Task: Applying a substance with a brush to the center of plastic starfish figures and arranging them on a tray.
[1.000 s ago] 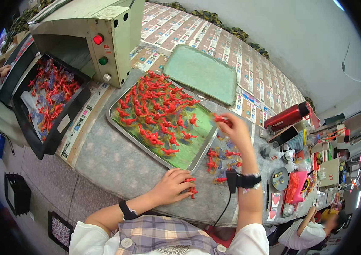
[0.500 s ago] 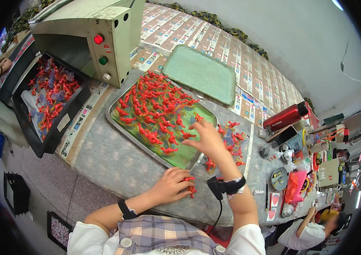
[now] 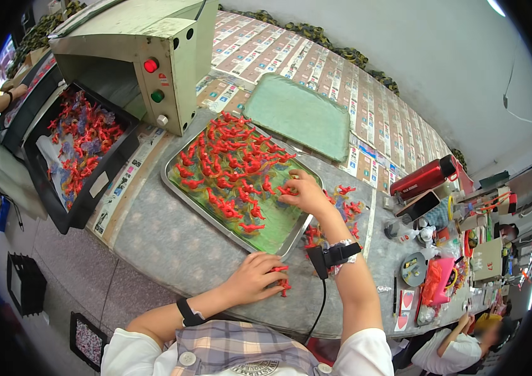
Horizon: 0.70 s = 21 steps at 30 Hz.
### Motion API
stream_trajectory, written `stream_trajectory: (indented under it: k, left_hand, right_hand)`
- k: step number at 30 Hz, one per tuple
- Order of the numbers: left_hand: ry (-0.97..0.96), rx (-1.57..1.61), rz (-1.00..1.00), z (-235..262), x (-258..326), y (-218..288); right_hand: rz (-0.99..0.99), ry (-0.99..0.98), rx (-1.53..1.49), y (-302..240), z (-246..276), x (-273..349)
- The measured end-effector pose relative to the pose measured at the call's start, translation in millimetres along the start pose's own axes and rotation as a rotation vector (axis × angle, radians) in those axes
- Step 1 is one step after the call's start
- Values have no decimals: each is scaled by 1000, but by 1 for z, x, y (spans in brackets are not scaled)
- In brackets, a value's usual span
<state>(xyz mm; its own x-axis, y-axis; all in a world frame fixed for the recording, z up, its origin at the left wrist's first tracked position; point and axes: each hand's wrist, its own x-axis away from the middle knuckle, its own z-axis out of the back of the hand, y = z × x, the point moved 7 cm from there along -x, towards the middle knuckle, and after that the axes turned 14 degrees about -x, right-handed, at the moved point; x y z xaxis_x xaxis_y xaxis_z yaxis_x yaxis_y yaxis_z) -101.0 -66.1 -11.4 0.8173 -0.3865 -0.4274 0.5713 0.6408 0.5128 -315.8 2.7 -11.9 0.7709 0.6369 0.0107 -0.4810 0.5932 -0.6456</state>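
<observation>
red pieces [image 3: 231,166] on tray [image 3: 175,185], right hand [image 3: 303,193] now lowered (left hand [image 3: 255,277] unmoved)

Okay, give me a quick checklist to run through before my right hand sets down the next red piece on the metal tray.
1. Right hand is over the metal tray: ok, at its near right edge.
2. A red piece at the fingertips: ok, though the grip itself is too small to judge.
3. Free green space near the hand: ok, bare patch toward the near corner.
4. Left hand has more pieces ready: ok, red parts under its fingers.
5. Loose pile right of the tray within reach: ok.
6. Wrist cable clear of the tray: ok, hanging toward the body.
</observation>
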Motion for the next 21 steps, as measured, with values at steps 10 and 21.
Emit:
stream_trajectory:
  k: [10, 21]
  left_hand:
    - [11, 18, -9, 1, 1, 1]
    - [7, -4, -8, 1, 1, 1]
  right_hand:
    - [-47, 387, -60, 4, 104, 79]
    - [168, 113, -92, -92, 22, 16]
